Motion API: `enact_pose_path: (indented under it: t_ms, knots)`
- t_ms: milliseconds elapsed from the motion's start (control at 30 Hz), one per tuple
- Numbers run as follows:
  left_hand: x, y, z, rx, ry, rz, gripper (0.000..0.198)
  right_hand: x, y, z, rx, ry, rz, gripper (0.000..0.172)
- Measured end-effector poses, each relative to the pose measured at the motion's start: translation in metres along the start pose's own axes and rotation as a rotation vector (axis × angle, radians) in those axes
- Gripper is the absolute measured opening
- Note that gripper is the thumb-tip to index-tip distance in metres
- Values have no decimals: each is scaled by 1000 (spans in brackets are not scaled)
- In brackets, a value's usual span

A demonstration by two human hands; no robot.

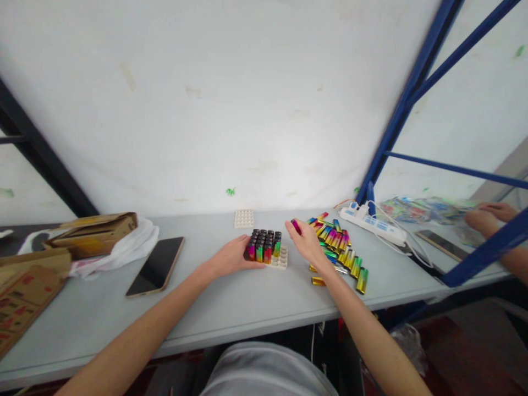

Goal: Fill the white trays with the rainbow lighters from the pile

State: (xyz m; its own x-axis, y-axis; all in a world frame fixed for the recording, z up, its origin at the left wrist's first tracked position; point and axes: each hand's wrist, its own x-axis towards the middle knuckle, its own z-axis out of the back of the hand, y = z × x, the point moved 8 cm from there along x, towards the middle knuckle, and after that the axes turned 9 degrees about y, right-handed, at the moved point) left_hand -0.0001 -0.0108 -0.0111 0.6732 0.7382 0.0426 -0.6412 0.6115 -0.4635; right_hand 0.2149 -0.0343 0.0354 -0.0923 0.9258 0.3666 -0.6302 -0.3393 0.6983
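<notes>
In front of me a white tray point(282, 259) holds several shiny multicoloured lighters point(259, 253) upright, their black tops facing up. Bare sockets show along the tray's right side. My left hand point(233, 254) wraps around the left side of the tray and the lighters there. Just right of the tray, above the table, my right hand point(305, 242) pinches a magenta lighter point(295, 226). A loose heap of lighters point(340, 242) in gold, green, blue and pink lies beyond and beside the right hand, which hides part of it.
Behind the tray lies a second white socketed tray point(244, 218). A phone point(155, 267) and cardboard boxes point(99, 234) with a white plastic bag point(138, 247) are at left. A power strip point(373, 223) and blue frame point(388, 137) stand right, with another person's hand point(487, 220) beyond.
</notes>
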Motion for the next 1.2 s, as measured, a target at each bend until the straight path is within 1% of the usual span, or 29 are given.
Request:
enact_pose_path:
  t_ms: [67, 133, 200, 267, 333, 367, 433, 500, 600, 667, 733, 833, 967, 1067, 1133, 1200]
  knots:
    - [0, 0, 0, -10, -1, -1, 73, 0, 2, 0, 58, 70, 23, 40]
    - [0, 0, 0, -10, -1, 4, 73, -1, 7, -2, 127, 179, 47, 37]
    - [0, 0, 0, -6, -3, 4, 74, -3, 17, 0, 138, 263, 107, 34]
    - [0, -1, 1, -4, -8, -1, 74, -7, 31, 9, 60, 277, 198, 33]
    - [0, -1, 1, -7, -13, -5, 74, -11, 45, 20, -60, 253, 264, 33]
    - [0, -1, 1, -9, -14, -7, 75, -12, 49, 23, -110, 247, 270, 34]
    - [-1, -1, 1, -10, -11, -8, 75, -15, 53, 26, -150, 287, 240, 37]
    - [-1, -2, 0, -7, 1, -8, 76, -19, 53, 22, -127, 379, 194, 35]
    - [-1, -1, -1, 2, 16, -2, 77, -24, 54, 11, -67, 508, 160, 23]
    - [-1, -1, -1, 7, 16, 4, 78, -26, 54, 5, -78, 534, 158, 17]
    - [0, 1, -1, 5, 12, 5, 78, -26, 54, 1, -133, 533, 157, 15]
    - [0, 2, -2, -3, 3, -4, 77, -25, 51, -8, -213, 547, 148, 19]
    - [1, 3, -3, -4, 0, -7, 78, -20, 40, -20, -222, 565, 88, 24]
    - [1, 4, -3, -2, -4, -10, 76, -14, 30, -25, -365, 536, 39, 32]
    - [1, 4, -3, 7, -4, -9, 76, -13, 24, -27, -438, 544, 29, 37]
    - [1, 5, -3, 12, -5, -11, 77, -14, 20, -24, -354, 587, 52, 38]
